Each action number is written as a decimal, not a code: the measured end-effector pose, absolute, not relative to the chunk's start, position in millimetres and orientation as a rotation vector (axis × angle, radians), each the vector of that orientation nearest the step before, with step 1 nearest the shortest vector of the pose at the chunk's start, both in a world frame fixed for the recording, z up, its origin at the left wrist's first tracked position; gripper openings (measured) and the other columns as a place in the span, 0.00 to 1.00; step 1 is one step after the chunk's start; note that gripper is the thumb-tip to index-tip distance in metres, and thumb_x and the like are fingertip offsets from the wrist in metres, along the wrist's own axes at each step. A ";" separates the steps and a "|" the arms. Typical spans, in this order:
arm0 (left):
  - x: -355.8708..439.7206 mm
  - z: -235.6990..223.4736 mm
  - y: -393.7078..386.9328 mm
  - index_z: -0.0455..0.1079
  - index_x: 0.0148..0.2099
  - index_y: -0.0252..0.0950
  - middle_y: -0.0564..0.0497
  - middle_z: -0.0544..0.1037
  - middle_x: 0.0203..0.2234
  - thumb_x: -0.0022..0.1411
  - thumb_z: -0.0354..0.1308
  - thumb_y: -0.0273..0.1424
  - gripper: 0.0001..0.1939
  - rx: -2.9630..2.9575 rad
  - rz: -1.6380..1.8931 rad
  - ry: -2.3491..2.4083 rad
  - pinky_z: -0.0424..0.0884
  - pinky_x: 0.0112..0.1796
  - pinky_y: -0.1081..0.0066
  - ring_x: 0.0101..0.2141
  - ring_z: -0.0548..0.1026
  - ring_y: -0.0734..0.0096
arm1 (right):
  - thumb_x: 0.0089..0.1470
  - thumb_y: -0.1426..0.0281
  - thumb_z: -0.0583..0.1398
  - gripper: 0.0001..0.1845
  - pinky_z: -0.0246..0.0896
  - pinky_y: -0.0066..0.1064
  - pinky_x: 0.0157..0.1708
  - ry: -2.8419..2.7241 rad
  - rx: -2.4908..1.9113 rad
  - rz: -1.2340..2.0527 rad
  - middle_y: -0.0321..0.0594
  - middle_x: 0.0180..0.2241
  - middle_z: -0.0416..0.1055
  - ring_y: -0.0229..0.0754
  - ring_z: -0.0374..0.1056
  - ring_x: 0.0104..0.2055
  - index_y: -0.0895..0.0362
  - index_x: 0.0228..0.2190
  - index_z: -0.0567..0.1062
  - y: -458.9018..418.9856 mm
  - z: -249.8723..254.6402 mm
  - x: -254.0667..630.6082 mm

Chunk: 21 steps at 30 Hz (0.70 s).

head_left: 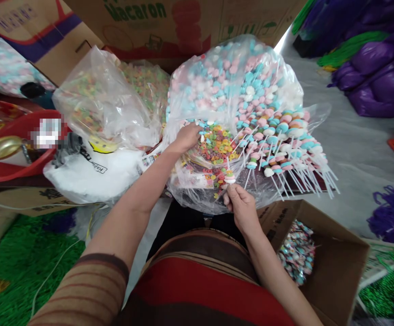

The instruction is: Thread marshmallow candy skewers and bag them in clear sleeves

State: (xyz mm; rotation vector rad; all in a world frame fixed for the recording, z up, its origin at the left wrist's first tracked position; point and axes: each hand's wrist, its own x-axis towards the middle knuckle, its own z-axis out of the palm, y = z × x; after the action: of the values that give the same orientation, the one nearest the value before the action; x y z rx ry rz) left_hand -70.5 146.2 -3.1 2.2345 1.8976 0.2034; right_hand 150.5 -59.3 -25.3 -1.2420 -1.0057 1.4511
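Note:
My right hand pinches a candy skewer, its top strung with a few pieces in white, pink and green. My left hand reaches to the edge of the loose gummy rings, where they meet the marshmallows. Its fingers are bent together, and what they hold, if anything, is hidden. Behind both hands an open clear bag bulges with pink, blue and white marshmallows. To the right lies a pile of finished-looking candy skewers, white sticks pointing toward me.
Left of the work stand a clear bag of gummy rings, a white printed bag and a red basin. A large carton is at the back. Below right, an open cardboard box contains wrapped candy. Purple bundles lie on the floor.

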 end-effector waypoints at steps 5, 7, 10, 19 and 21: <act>-71.1 -3.9 148.3 0.79 0.48 0.34 0.37 0.80 0.49 0.66 0.51 0.25 0.16 2.193 0.314 1.924 0.67 0.52 0.61 0.52 0.75 0.52 | 0.56 0.44 0.64 0.27 0.44 0.25 0.18 -0.999 -1.238 1.457 0.29 0.18 0.64 0.31 0.52 0.18 0.56 0.29 0.76 -61.4 -28.3 153.9; -73.4 -3.9 148.2 0.77 0.42 0.36 0.40 0.82 0.45 0.66 0.53 0.25 0.11 2.075 0.489 1.930 0.68 0.51 0.63 0.49 0.76 0.55 | 0.57 0.44 0.64 0.26 0.44 0.25 0.18 -0.996 -1.238 1.454 0.29 0.18 0.65 0.31 0.52 0.18 0.56 0.30 0.77 -62.1 -29.2 156.3; -76.6 -1.3 142.9 0.73 0.36 0.37 0.49 0.80 0.33 0.65 0.55 0.25 0.07 1.687 0.881 1.827 0.70 0.44 0.69 0.40 0.77 0.65 | 0.57 0.44 0.64 0.26 0.44 0.25 0.18 -0.997 -1.236 1.449 0.29 0.18 0.65 0.31 0.52 0.17 0.56 0.30 0.76 -61.3 -28.2 158.7; -45.4 10.0 66.3 0.67 0.40 0.38 0.53 0.80 0.32 0.64 0.60 0.27 0.04 0.794 1.256 1.092 0.73 0.37 0.73 0.34 0.79 0.74 | 0.60 0.45 0.61 0.25 0.47 0.26 0.17 -1.150 -1.234 1.462 0.28 0.16 0.63 0.32 0.52 0.16 0.54 0.28 0.74 -50.7 -3.6 149.7; -34.0 8.1 49.5 0.67 0.42 0.39 0.51 0.81 0.35 0.67 0.59 0.30 0.03 0.797 1.216 1.042 0.75 0.40 0.70 0.35 0.80 0.72 | 0.60 0.45 0.61 0.24 0.48 0.27 0.18 -1.158 -1.240 1.390 0.29 0.18 0.66 0.32 0.54 0.17 0.54 0.30 0.75 -47.6 1.7 147.4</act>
State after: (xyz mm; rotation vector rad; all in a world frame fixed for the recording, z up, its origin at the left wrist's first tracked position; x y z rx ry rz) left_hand -34.0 49.5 8.1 0.7973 1.0416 1.2163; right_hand 147.4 -47.6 1.7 -1.2396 -1.1579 1.3900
